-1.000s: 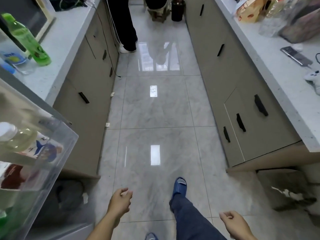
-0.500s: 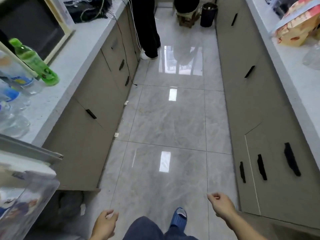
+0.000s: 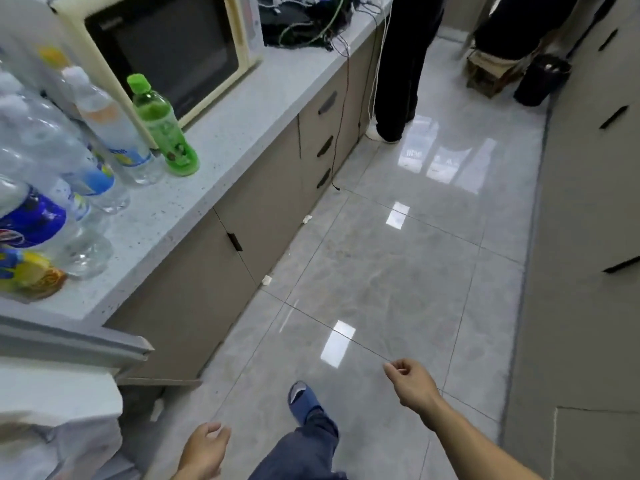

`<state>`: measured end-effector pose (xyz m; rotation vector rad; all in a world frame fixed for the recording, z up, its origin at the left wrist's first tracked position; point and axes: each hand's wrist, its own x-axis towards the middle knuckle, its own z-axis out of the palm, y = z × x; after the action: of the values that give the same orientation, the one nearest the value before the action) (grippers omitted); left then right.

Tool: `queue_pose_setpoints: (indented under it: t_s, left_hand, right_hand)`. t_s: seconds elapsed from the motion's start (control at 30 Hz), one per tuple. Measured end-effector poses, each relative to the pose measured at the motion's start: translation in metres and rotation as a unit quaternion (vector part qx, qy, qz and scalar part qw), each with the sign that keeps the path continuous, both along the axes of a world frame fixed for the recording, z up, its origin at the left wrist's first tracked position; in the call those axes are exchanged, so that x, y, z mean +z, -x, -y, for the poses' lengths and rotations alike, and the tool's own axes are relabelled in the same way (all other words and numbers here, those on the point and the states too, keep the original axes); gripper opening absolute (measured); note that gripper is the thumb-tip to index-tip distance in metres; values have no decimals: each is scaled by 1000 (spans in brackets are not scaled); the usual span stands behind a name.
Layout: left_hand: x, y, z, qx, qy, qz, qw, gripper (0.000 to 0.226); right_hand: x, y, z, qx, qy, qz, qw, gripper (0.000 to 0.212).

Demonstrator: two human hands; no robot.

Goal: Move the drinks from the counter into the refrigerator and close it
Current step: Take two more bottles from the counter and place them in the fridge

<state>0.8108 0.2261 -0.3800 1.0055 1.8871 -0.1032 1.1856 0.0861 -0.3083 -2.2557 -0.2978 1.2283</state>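
Now both hands hang loosely curled and hold nothing: left hand [image 3: 204, 452] at bottom centre, right hand [image 3: 414, 384] lower right, well apart from the green bottle [image 3: 161, 128] (upright on the counter [image 3: 221, 133], upper left).

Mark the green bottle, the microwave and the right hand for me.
green bottle [image 3: 162, 133]: head view, on its label.
microwave [image 3: 173, 50]: head view, on its dark door glass.
right hand [image 3: 414, 382]: head view, on the back of the hand.

Glossy grey floor tiles [image 3: 398, 271] mirror the lights; speckled stone-look surface [image 3: 221, 133]; clear plastic bottles [image 3: 114, 140]; matt cabinet fronts [image 3: 194, 292].
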Motion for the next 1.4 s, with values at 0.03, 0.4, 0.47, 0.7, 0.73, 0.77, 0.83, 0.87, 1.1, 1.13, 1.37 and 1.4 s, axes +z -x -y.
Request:
queue_pose_setpoints:
  t_s: [0.03,0.4,0.47,0.7,0.73,0.77,0.83,0.87,1.1,1.13,1.37,1.4]
  left_hand:
    - [5,-11,-12,12,0,6,1000,34]
    - [47,-92,-114,123,-54,53,989,24]
    - [48,-98,-119,155,-58,52,985,25]
    - [82,-138,-134,282,-118,20,952,26]
    - [91,-145,-139,304,-134,24,943,26]
    - [100,-152,-146,330,-150,31,932,24]
    - [122,-161,-160,385,-186,47,903,19]
    - [134,-163,-168,408,-212,53,887,19]
    - [228,-124,-235,488,-446,43,749,42]
    - [242,-115,-244,483,-466,21,741,45]
    - [291,-61,-287,536,-544,-58,643,33]
    - [293,-55,-294,560,-542,-51,624,33]
  right_hand:
    - [0,-7,-14,13,8,1,1000,23]
    - [-30,-83,-162,185,83,51,978,25]
    - [-35,-94,-198,235,94,55,966,28]
    - [-8,-95,-343,405,21,46,913,20]
    - [-2,-88,-363,434,-2,45,900,18]
    - [5,-80,-383,456,-25,40,889,17]
    - [21,-56,-415,490,-66,9,869,14]
    - [31,-41,-429,507,-87,-7,858,13]
    - [115,91,-500,602,-263,-89,749,22]
    - [128,108,-505,609,-285,-94,734,26]
    - [203,188,-534,598,-447,-71,662,48]
    - [214,199,-537,593,-469,-65,651,50]
